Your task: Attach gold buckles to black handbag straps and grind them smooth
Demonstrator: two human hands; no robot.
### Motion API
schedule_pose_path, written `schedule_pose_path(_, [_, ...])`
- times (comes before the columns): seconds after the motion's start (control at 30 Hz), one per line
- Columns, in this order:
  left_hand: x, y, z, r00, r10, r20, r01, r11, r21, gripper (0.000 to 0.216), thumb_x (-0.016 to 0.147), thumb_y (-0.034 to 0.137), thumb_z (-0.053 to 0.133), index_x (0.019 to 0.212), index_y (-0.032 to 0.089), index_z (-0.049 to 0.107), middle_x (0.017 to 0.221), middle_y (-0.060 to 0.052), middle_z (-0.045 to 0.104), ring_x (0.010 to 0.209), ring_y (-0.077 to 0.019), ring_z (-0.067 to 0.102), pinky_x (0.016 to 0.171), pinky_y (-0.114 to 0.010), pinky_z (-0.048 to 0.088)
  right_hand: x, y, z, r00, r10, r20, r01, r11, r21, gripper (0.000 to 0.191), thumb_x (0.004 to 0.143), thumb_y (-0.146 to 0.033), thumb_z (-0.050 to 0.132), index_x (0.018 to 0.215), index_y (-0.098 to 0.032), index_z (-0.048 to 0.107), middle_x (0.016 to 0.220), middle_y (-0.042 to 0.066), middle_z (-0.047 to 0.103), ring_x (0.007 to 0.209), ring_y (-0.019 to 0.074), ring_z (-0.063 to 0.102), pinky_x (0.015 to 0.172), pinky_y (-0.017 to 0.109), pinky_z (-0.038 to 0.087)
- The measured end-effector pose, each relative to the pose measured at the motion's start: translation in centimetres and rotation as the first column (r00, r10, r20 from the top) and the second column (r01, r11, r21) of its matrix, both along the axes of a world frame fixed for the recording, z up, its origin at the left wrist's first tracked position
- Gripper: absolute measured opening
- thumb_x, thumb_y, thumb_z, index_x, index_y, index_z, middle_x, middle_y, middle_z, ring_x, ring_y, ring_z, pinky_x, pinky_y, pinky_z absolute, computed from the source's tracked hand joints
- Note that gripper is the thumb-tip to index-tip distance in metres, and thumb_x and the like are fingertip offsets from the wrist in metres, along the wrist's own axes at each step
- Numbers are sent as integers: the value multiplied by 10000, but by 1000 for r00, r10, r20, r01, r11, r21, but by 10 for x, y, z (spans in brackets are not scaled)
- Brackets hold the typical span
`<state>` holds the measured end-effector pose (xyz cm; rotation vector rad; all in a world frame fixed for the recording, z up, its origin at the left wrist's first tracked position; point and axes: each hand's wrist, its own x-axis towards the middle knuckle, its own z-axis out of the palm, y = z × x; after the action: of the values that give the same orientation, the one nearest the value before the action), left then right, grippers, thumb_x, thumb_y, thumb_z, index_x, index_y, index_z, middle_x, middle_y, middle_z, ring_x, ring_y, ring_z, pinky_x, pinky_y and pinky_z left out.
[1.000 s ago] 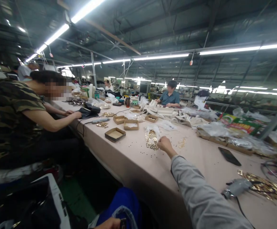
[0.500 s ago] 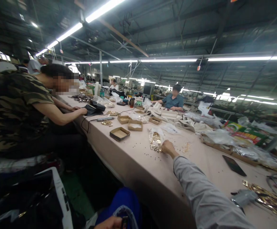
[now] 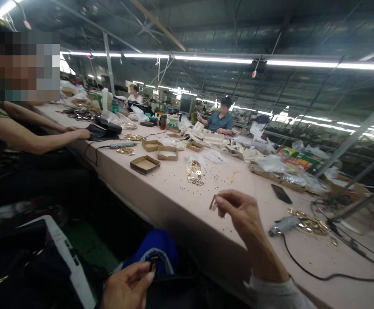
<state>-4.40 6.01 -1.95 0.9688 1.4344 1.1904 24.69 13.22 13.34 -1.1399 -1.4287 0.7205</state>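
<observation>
My right hand (image 3: 240,210) is raised over the near edge of the table, thumb and fingers pinching a small gold-coloured metal buckle plate (image 3: 212,202). Low in the view, my left hand (image 3: 127,283) pinches the end of a dark strap (image 3: 154,263) that has a small slot or fitting in it; the detail is too dark to make out. Beyond my right hand, a clear plastic bag of gold metal buckles (image 3: 194,171) lies spilled on the table. Tiny dark screw-like bits (image 3: 191,191) are scattered in front of it.
Shallow cardboard boxes (image 3: 145,165) stand left of the buckles. A grey electric screwdriver (image 3: 284,226) with a cable lies at right near more gold hardware (image 3: 312,223) and a phone (image 3: 282,194). A co-worker (image 3: 29,133) sits at left, another (image 3: 221,120) across the table.
My right hand has drawn back from the spilled buckles toward me, now with a metal buckle plate in its fingers. My left hand has risen further into view with the dark strap.
</observation>
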Motion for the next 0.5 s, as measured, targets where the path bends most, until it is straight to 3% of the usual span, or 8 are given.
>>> schedule_pose_path(0.1, [4, -4, 11, 999, -37, -35, 36, 998, -44, 432, 648, 495, 822, 848, 116, 770, 450, -38, 642, 341, -132, 481, 377, -212, 326, -43, -35, -66, 985, 82, -152, -113, 972, -207, 307, 867, -468, 802, 872, -161, 781, 638, 39, 699, 554, 155, 617, 571, 275, 498])
schedule_pose_path(0.2, [8, -9, 21, 999, -46, -7, 46, 996, -70, 371, 645, 415, 783, 831, 95, 759, 449, -43, 637, 343, -129, 498, 372, -206, 325, -79, -53, -109, 965, 167, -201, -225, 923, -311, 358, 870, -506, 799, 902, -150, 789, 669, 51, 707, 588, 165, 618, 590, 276, 492])
schedule_pose_path(0.27, [9, -11, 25, 1000, -11, 28, 13, 997, -78, 337, 641, 373, 775, 827, 93, 753, 506, -59, 676, 353, -130, 524, 364, -206, 337, -96, -59, -119, 945, 246, -215, -307, 896, -322, 349, 879, -499, 791, 890, -150, 794, 677, 47, 701, 607, 166, 612, 599, 272, 488])
schedule_pose_path(0.37, [10, -17, 28, 999, -18, 46, 20, 998, -51, 306, 685, 356, 762, 825, 85, 772, 546, -77, 699, 369, -124, 543, 366, -197, 358, -113, -65, -117, 907, 346, -238, -408, 860, -305, 316, 895, -473, 773, 864, -159, 796, 699, 38, 692, 629, 162, 602, 605, 263, 478])
schedule_pose_path(0.5, [7, -23, 27, 997, -59, 45, 59, 998, -4, 310, 752, 350, 732, 860, 69, 805, 518, -76, 682, 376, -118, 538, 390, -195, 397, -128, -69, -114, 930, 328, -167, -364, 888, -283, 286, 897, -453, 765, 858, -172, 798, 700, 24, 670, 632, 158, 579, 591, 260, 451])
